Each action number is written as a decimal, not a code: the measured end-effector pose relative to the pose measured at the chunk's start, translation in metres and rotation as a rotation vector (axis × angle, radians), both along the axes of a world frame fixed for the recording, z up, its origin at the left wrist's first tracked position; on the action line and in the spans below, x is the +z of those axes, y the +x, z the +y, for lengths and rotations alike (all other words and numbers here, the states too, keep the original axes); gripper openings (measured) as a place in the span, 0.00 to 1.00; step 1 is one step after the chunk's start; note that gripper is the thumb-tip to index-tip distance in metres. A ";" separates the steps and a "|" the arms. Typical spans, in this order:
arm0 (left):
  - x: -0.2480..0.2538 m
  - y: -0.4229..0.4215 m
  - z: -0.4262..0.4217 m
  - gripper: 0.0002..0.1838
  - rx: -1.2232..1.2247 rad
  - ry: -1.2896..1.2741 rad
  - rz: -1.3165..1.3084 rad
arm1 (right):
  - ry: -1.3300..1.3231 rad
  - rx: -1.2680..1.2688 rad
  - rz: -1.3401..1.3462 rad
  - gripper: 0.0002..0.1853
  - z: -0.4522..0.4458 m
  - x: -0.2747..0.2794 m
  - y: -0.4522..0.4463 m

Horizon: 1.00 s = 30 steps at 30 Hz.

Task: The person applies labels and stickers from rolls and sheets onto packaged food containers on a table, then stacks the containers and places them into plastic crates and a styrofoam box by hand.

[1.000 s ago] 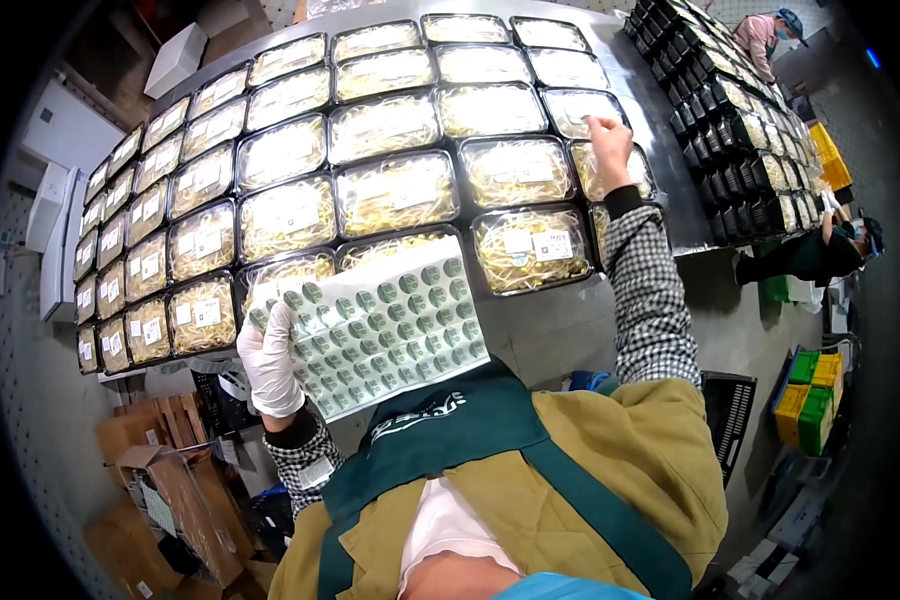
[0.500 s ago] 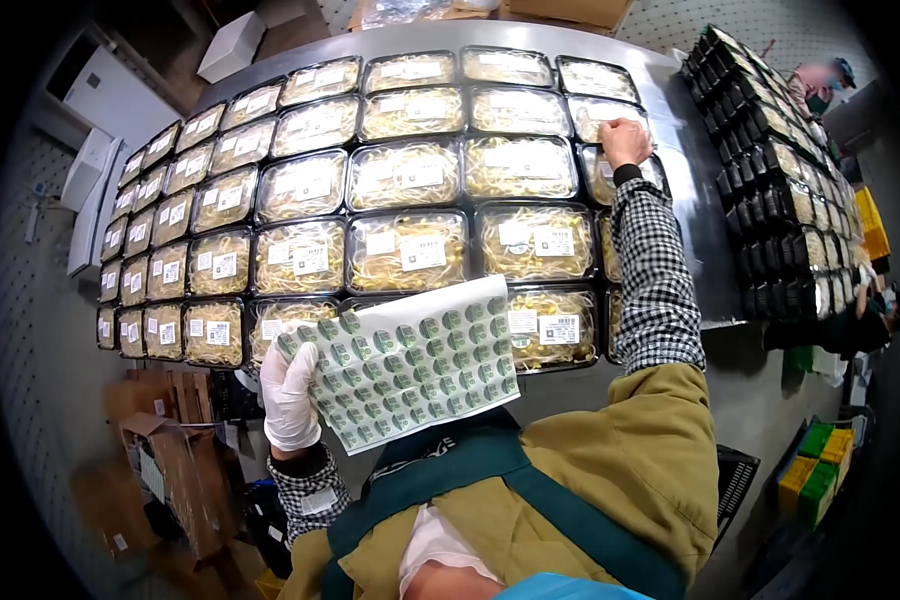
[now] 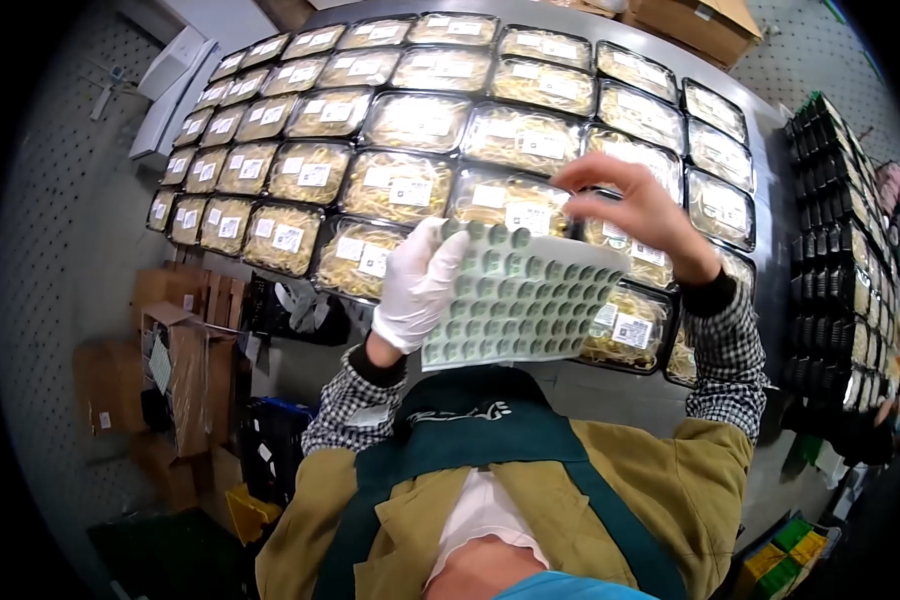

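My left hand [image 3: 419, 285], in a white glove, is closed on the left edge of a sheet of round green stickers [image 3: 530, 300]. The sheet tilts over the near row of packs. My bare right hand [image 3: 642, 208] hovers above the sheet's upper right side, thumb and fingers curved and apart, with nothing visible between them. Beneath it lie black trays of bean sprouts under clear film; one sprout pack [image 3: 510, 205] is partly covered by the sheet and hand. White printed labels show on the packs.
Rows of sprout packs [image 3: 415, 120] cover much of the metal table [image 3: 770, 150]. Tall stacks of black trays [image 3: 830, 260] stand at the right, with a person partly visible beyond. Cardboard boxes [image 3: 195, 380] are on the floor at left; another carton [image 3: 695, 25] is behind the table.
My right hand has lifted from a pack at the far right and come back toward the sheet, its fingers now spread. The left hand has raised the sheet. The camera view has shifted.
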<state>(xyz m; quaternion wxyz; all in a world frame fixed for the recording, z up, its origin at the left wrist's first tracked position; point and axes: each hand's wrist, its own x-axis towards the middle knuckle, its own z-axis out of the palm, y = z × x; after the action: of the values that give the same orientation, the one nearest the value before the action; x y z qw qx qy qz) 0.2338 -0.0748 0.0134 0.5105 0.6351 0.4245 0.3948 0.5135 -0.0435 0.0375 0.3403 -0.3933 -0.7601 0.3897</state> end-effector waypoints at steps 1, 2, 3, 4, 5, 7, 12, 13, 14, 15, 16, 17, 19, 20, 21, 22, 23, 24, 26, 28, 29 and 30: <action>0.007 0.005 -0.003 0.12 0.028 0.058 -0.011 | 0.132 -0.009 -0.119 0.17 -0.015 0.011 -0.029; 0.004 0.002 -0.002 0.11 0.037 0.037 0.007 | 0.265 -0.025 -0.242 0.19 -0.025 0.020 -0.050; 0.008 0.000 -0.002 0.11 0.042 0.081 0.050 | 0.326 -0.042 -0.273 0.20 -0.030 0.028 -0.063; 0.011 -0.003 -0.003 0.11 0.047 0.125 0.088 | 0.387 -0.058 -0.308 0.21 -0.033 0.034 -0.074; 0.010 -0.007 -0.004 0.11 0.050 0.154 0.136 | 0.403 -0.073 -0.291 0.19 -0.034 0.034 -0.082; 0.008 -0.016 -0.001 0.12 0.059 0.221 0.230 | 0.479 -0.114 -0.316 0.17 -0.035 0.033 -0.092; 0.006 -0.020 0.006 0.13 0.033 0.237 0.092 | 0.727 -0.193 -0.276 0.09 -0.041 0.014 -0.101; 0.007 -0.017 0.009 0.13 0.005 0.206 0.075 | 0.584 -0.150 -0.182 0.08 -0.043 0.019 -0.099; 0.008 -0.016 0.013 0.13 -0.024 0.174 0.063 | 0.440 -0.111 -0.080 0.06 -0.045 0.023 -0.093; 0.000 -0.017 0.018 0.13 -0.006 0.122 0.068 | 0.296 -0.083 -0.022 0.06 -0.037 0.031 -0.073; -0.007 -0.018 0.024 0.14 0.016 0.071 0.079 | 0.299 -0.151 0.090 0.05 -0.018 0.020 -0.043; -0.001 -0.017 0.025 0.15 0.011 -0.046 0.040 | 0.142 -0.269 0.235 0.07 0.003 0.015 -0.002; -0.001 -0.020 0.031 0.16 0.002 -0.088 0.007 | 0.011 -0.638 0.416 0.18 0.057 -0.006 0.108; 0.003 -0.017 0.031 0.14 0.026 -0.209 -0.107 | 0.034 -0.779 0.281 0.25 0.080 -0.022 0.174; 0.003 -0.019 0.031 0.12 0.002 -0.271 -0.172 | 0.061 -0.918 0.152 0.28 0.099 -0.047 0.233; 0.002 -0.022 0.032 0.10 -0.018 -0.332 -0.234 | 0.085 -1.053 0.023 0.31 0.111 -0.069 0.276; 0.004 -0.020 0.032 0.09 0.004 -0.336 -0.268 | 0.092 -1.132 -0.107 0.32 0.118 -0.080 0.298; 0.005 -0.019 0.032 0.08 0.028 -0.339 -0.301 | 0.096 -1.206 -0.237 0.33 0.126 -0.091 0.316; 0.006 -0.025 0.034 0.08 0.125 -0.365 -0.252 | 0.125 -1.199 -0.253 0.33 0.151 -0.117 0.337; 0.002 -0.027 0.037 0.07 0.209 -0.297 -0.220 | 0.197 -1.190 -0.304 0.33 0.167 -0.133 0.340; 0.005 -0.025 0.038 0.07 0.270 -0.271 -0.168 | 0.231 -1.175 -0.349 0.33 0.171 -0.139 0.340; 0.006 -0.026 0.039 0.08 0.281 -0.246 -0.129 | 0.268 -1.159 -0.395 0.33 0.175 -0.144 0.339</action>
<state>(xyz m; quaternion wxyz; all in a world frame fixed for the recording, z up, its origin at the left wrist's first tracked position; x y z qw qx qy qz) 0.2075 -0.0354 0.0192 0.5504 0.4755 0.5205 0.4473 0.8523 0.1319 -0.1068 0.3958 -0.7599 -0.5143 -0.0370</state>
